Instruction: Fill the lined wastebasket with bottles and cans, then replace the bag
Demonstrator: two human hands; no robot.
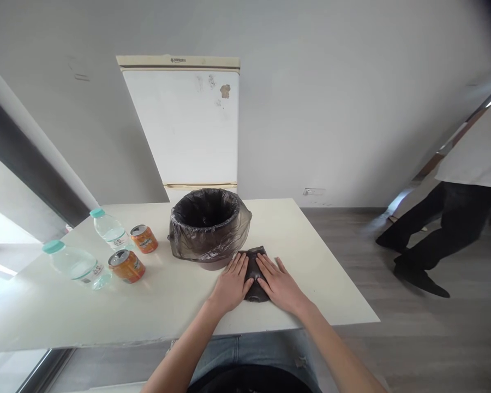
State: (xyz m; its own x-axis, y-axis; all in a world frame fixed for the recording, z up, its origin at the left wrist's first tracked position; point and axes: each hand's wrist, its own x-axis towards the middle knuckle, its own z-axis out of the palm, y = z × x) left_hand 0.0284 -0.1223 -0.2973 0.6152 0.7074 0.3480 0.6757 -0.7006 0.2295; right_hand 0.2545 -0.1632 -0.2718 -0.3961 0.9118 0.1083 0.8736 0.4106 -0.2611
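Note:
A folded black plastic bag [255,273] lies flat on the white table [167,305]. My left hand [232,284] rests on its left side, fingers stretched out. On its right side lies my right hand [280,284], also flat with fingers spread. Just behind my left hand stands a round bin [213,266] lined with a thin black bag [207,243] that hangs over its rim.
Two orange cans [126,266] and two clear bottles with green caps [79,266] stand at the table's left. A white fridge [188,125] is behind the table. At the far right, a person in dark trousers [458,218] is on the floor beyond the table.

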